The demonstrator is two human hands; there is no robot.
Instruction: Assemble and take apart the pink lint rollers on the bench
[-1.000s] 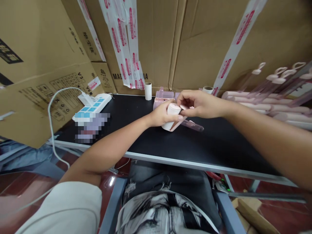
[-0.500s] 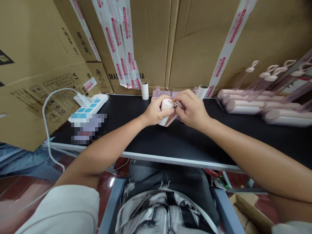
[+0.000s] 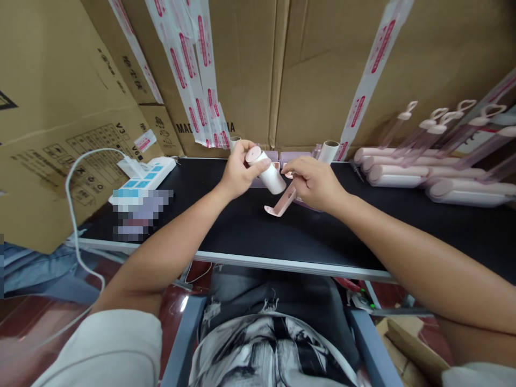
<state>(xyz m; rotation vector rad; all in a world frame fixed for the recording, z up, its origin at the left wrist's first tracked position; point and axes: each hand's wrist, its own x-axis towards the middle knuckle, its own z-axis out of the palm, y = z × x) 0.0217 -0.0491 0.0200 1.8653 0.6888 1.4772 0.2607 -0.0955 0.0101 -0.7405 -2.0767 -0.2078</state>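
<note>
My left hand [image 3: 238,171] grips a white roll [image 3: 273,179] with a pink disc on its upper end. The roll is tilted, its lower end toward the right. Just right of it, my right hand [image 3: 314,181] has its fingers curled inward, and what they hold, if anything, is hidden. A pink L-shaped piece [image 3: 280,204] reaches out from below the right fingers over the black table. Behind the hands lie translucent purple pieces [image 3: 296,156], partly covered.
White tubes stand at the back, one [image 3: 329,152] right and one [image 3: 235,142] left. Several pink rollers [image 3: 399,176] with clear handles lie on the right. A power strip [image 3: 147,180] with a white cable is on the left. Cardboard [image 3: 245,70] walls the back.
My left hand has moved left and up with the roll, which now tilts. The right hand has come away from the roll's end, and the pink L-shaped piece shows apart from it.
</note>
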